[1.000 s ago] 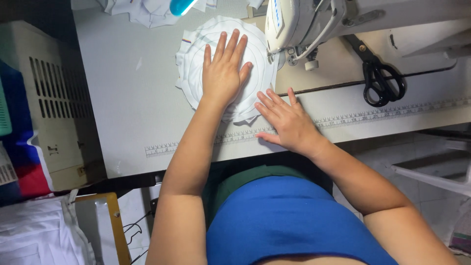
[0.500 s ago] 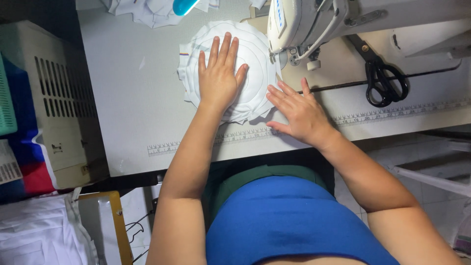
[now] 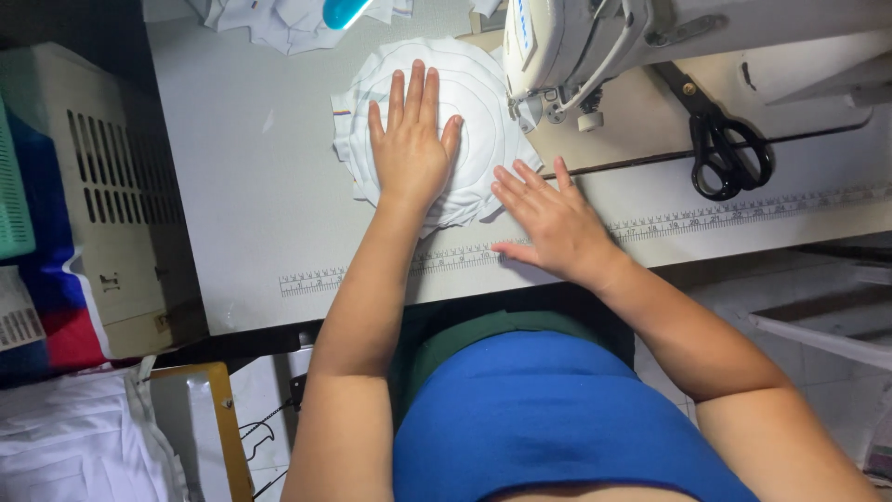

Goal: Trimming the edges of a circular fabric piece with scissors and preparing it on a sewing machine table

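A stack of round white fabric pieces (image 3: 474, 93) lies on the white sewing table (image 3: 251, 214), just left of the sewing machine head (image 3: 567, 46). My left hand (image 3: 412, 149) presses flat on top of the stack, fingers spread and pointing away from me. My right hand (image 3: 548, 218) rests flat at the stack's near right edge, fingertips on the cloth, palm on the table over the printed ruler strip (image 3: 372, 270). Neither hand grips anything.
Black scissors (image 3: 725, 153) lie on the machine bed to the right. More white cloth scraps (image 3: 279, 19) and a teal object (image 3: 339, 11) sit at the table's far edge. A beige slotted bin (image 3: 102, 195) stands to the left, with white fabric (image 3: 74, 446) below it.
Both hands have slid forward and a little right with the fabric stack, bringing it closer to the machine head. The right hand's fingers now touch the stack's edge.
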